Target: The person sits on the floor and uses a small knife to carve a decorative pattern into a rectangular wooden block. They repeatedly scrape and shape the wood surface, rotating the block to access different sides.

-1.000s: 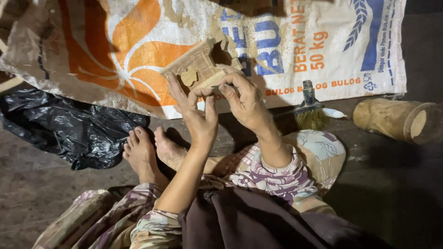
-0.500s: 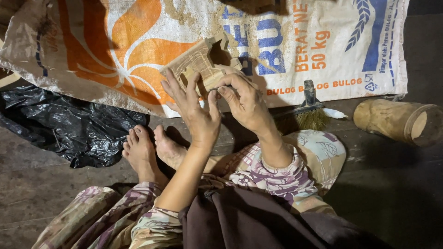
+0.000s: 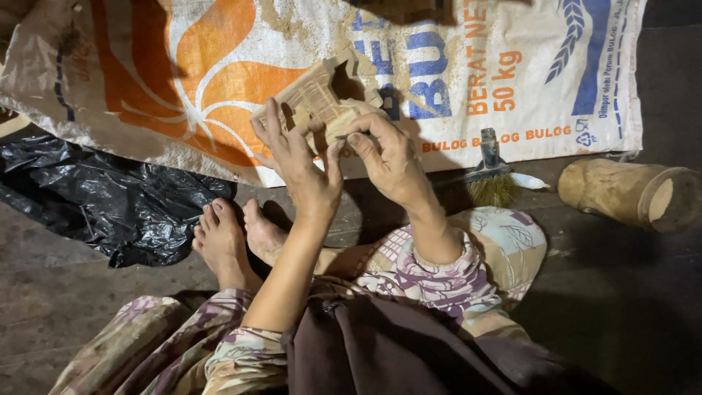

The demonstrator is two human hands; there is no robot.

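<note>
Both hands hold a small carved wooden piece [image 3: 318, 99] above the floor.
Left hand [image 3: 296, 157] cradles it, right hand [image 3: 384, 153] pinches its edge; a loose grip could drop it onto the sack [image 3: 512, 73].

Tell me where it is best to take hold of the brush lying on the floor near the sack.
Grip the brush by its dark handle, coming from above. The handle points away from the person toward the sack, while the bristles fan out at the near end.

Printed sack [image 3: 512, 66], black plastic sheet [image 3: 95, 197], brush [image 3: 491, 179], wooden mallet [image 3: 629, 194].
</note>
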